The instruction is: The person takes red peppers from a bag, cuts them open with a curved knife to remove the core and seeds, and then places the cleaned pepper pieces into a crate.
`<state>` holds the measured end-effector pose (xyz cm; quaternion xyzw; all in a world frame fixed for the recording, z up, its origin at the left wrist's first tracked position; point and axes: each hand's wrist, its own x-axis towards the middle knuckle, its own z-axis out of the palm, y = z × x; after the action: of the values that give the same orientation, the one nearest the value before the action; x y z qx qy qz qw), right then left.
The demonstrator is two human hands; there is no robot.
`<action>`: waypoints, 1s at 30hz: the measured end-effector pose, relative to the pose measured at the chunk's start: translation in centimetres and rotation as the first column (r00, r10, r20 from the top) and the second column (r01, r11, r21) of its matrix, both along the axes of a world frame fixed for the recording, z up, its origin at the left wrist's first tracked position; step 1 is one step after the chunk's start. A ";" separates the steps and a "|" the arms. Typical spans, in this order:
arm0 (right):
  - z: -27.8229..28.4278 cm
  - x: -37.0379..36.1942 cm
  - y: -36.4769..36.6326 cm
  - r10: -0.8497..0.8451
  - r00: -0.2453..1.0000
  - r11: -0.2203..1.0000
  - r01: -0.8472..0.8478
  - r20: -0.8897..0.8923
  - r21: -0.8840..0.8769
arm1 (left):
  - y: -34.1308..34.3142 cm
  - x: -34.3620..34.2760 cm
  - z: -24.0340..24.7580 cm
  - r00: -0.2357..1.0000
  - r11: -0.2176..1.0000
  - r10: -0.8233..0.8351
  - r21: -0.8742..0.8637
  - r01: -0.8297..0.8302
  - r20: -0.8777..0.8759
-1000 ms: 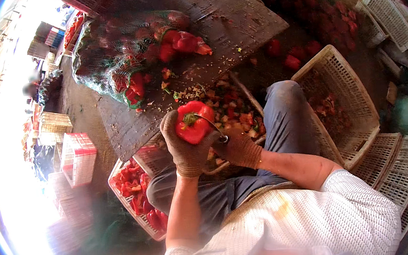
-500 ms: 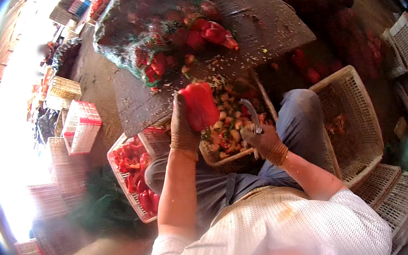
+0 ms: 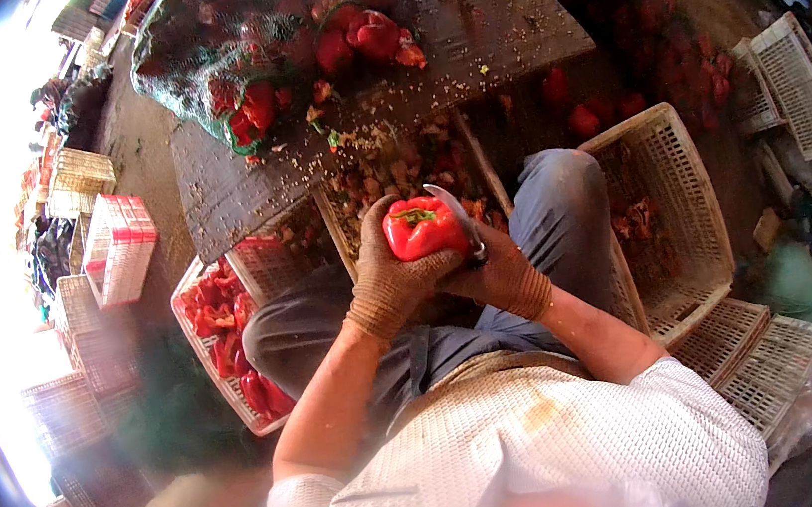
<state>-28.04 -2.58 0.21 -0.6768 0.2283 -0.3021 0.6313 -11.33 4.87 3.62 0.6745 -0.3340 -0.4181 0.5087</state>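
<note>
A whole red bell pepper sits in my gloved left hand, its green stem end turned up toward me. My gloved right hand is closed round a curved knife, whose hooked blade lies along the pepper's right side. Both hands meet over my lap; the knife's handle is mostly hidden in the right palm. Beyond them stands a crate of pale pepper cores and scraps. To the left, a crate holds red pepper pieces.
A dark board strewn with seeds bears a green net bag of red peppers. An openwork crate with some scraps stands by my right knee. Stacked crates stand at the left, and more net sacks of peppers lie far right.
The pepper has come down and turned from its side to stem end up. My right hand has brought the knife from over the scrap crate to the pepper. The view has shifted slightly.
</note>
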 end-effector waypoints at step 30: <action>5.5 -4.6 -0.5 0.243 0.967 0.750 -0.233 0.070 0.619 | 5.2 2.9 3.3 0.493 0.942 -0.258 -0.104 0.318 -0.831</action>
<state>-32.68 -3.08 5.73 -0.4561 0.2316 -0.1220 0.8506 -8.45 10.07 6.94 0.3441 -0.1459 -0.7767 0.5070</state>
